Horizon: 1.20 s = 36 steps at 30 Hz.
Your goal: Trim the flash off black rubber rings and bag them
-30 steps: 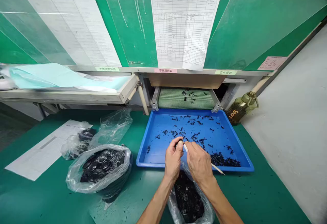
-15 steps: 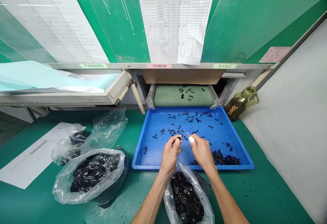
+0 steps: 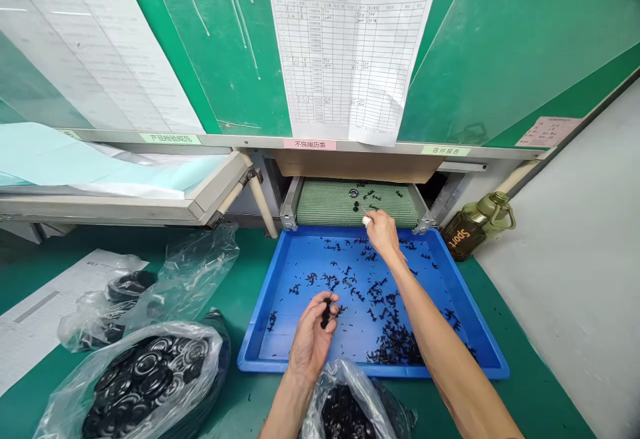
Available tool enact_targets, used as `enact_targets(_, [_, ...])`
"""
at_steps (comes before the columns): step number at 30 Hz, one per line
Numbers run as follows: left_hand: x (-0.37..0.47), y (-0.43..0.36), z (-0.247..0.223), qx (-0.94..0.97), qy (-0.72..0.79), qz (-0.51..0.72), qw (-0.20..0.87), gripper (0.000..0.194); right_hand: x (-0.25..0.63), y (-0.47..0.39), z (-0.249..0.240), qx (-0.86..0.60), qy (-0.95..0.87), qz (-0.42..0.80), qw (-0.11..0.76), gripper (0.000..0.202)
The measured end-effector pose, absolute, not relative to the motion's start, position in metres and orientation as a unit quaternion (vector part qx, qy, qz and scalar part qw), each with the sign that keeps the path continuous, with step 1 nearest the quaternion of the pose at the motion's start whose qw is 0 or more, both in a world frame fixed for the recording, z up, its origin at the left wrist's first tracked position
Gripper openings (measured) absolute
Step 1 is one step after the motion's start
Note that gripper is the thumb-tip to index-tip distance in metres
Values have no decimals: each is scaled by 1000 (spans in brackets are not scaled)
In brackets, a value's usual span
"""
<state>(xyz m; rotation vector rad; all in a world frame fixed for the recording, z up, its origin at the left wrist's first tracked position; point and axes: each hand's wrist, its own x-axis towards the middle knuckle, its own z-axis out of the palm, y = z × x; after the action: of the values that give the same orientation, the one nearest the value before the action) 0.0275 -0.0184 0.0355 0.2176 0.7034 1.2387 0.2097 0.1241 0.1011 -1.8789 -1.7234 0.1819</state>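
Note:
My left hand (image 3: 309, 342) is closed on a small black rubber part (image 3: 326, 313), pinched between thumb and fingers over the front of the blue tray (image 3: 263, 312). Stretched forward, my right hand (image 3: 385, 233) grips a thin metal tool (image 3: 367, 213); its exact kind is too small to tell. Something white covers a fingertip there. The tool's tip is close to a small black part (image 3: 356, 206) on the green conveyor belt (image 3: 320, 207). A round black ring (image 3: 353, 193) and several black scraps lie beside it. Many black scraps (image 3: 397, 342) are scattered in the tray.
An open plastic bag (image 3: 345, 412) of small black parts stands in front of the tray. Left of it is a larger bag (image 3: 145, 385) with black round parts. A green bottle (image 3: 475, 225) stands at right, and a grey shelf (image 3: 215, 195) juts out at left.
My right hand has moved forward from beside my left hand, over the tray, to the conveyor belt. My left hand has turned palm up, still holding a black part. The view has shifted.

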Motion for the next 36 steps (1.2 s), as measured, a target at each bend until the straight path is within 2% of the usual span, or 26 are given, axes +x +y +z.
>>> enact_targets(4, [23,-19,33,35,316,585,746,10,195,163,99,-717,-629,70,292,28])
enact_targets(8, [21,-16,30,11,327,583,744,5,188,162,93,-707,-625,76,321,31])
enact_targets(12, [25,-10,40,44,354,581,731,18,180,108,89,-651,-668,119,341,30])
enact_targets(16, [32,-8,60,128,343,566,738,28,173,33,92,-517,-737,231,370,27])
enact_targets(19, [36,-13,69,202,325,547,745,32,174,-5,101,-481,-757,271,351,31])
enact_targets(27, [39,-40,75,216,303,508,777,33,196,-46,113,-465,-801,243,287,48])
enact_targets(32, [43,-53,79,219,318,524,759,29,198,-74,109,-580,-745,196,265,48])
enact_targets(36, [45,-60,80,257,310,532,745,25,187,-93,115,-599,-763,114,214,36])
